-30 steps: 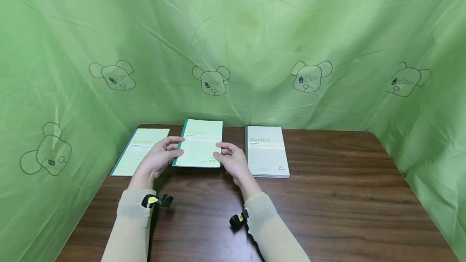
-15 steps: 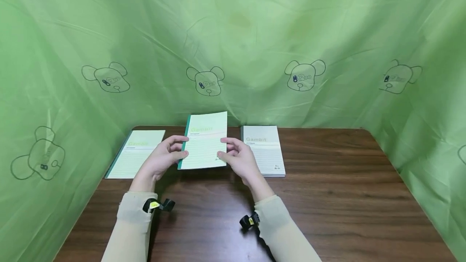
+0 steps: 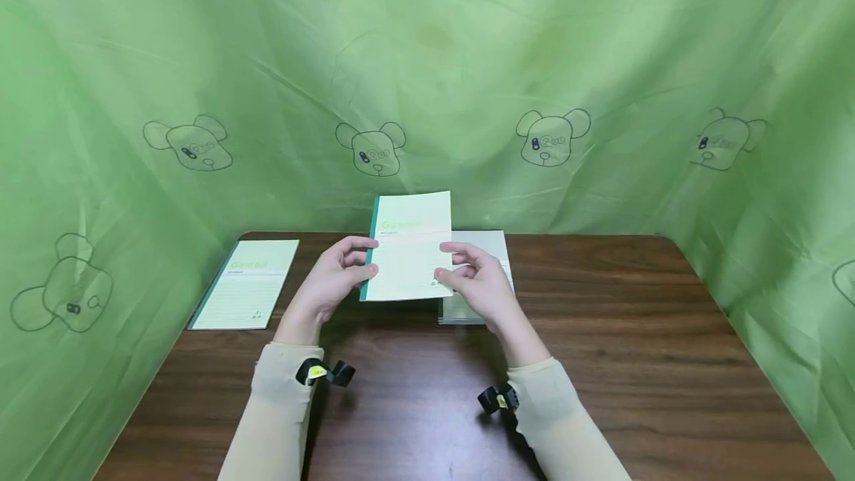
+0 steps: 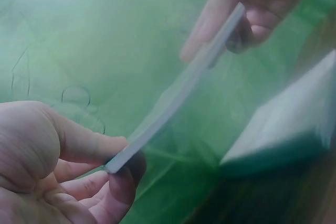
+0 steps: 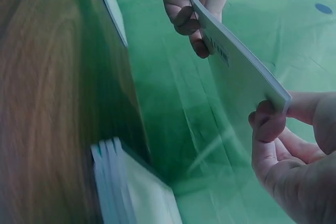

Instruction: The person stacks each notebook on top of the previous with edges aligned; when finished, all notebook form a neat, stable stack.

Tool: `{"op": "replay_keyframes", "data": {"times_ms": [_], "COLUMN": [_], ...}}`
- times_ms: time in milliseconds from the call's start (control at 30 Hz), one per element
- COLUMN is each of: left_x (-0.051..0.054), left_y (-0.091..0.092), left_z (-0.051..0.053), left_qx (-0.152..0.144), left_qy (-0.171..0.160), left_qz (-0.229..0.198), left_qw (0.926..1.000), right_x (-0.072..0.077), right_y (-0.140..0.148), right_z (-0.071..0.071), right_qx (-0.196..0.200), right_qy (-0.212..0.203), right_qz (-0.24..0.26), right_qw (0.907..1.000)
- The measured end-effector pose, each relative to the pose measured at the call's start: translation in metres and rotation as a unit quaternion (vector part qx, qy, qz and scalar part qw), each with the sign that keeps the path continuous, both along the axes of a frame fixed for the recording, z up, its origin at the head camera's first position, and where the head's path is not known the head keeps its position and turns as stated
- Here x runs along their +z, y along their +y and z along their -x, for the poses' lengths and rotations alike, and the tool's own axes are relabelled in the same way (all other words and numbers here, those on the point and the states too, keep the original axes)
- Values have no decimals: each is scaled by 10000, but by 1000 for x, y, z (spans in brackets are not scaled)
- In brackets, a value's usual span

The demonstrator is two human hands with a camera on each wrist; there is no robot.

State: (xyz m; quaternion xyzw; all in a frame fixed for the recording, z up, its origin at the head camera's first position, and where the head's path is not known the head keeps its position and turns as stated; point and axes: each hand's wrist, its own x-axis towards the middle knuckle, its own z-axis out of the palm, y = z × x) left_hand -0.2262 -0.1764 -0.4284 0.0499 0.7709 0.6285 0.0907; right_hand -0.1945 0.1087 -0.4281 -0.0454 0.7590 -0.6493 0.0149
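While the left hand and right hand pinch its sides, the thin, pale, green-spined notebook with faint yellow-green lettering hangs above the table.

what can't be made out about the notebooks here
Head view: much of the stack, hidden by the held notebook and the right hand.
Head view: the held notebook's corner print, too small.
Right wrist view: the stack's lower end, cut off by the bottom edge; its notebook count, blurred.
Left wrist view: the held notebook's cover, nearly edge-on.
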Motion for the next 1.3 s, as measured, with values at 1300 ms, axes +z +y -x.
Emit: {"op": "replay_keyframes", "data": {"times_ms": [1300], "left_x": [-9], "left_y": [132], "left_z": [1], "left_qx": [-127], "left_qy": [806], "left_qz": [976], "left_qw": [9919], "right_x": [5], "right_y": [132], "right_z": [2], "right_qx": [355], "right_qy": [-391], "right_qz": [-1245], "right_qw": [9908]}}
